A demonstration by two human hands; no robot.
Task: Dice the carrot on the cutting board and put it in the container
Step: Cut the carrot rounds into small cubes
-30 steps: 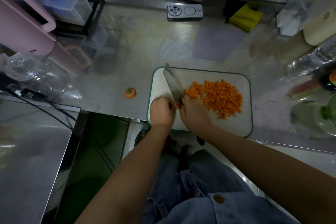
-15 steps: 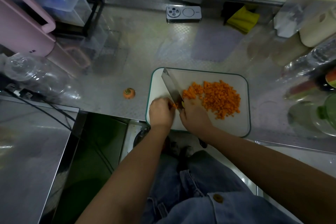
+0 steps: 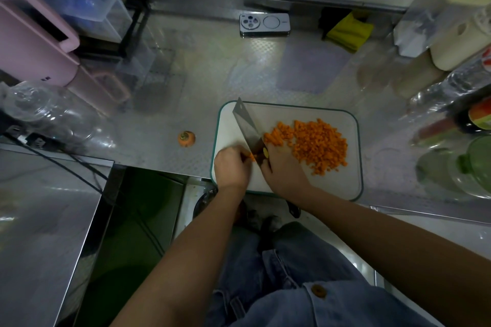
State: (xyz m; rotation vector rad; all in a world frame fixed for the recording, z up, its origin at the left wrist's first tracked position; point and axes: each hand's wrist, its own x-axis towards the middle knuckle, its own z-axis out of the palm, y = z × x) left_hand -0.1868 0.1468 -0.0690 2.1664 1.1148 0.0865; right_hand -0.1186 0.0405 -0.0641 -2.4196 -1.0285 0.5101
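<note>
Left hand [image 3: 232,164] pinches the last carrot stub [image 3: 252,157] on the board [image 3: 345,188], just beside the knife [image 3: 248,130] that the right hand [image 3: 283,171] grips; so short a piece may roll, or a fingertip get nicked. Dice [image 3: 316,145] lie piled right of the blade. A carrot top [image 3: 186,138] and phone [image 3: 264,24] sit apart on the surface; which container is meant, I cannot tell

Embossed steel counter [image 3: 186,66] — dim light; phone [image 3: 264,24], yellow cloth [image 3: 350,32] at back edge.
</note>
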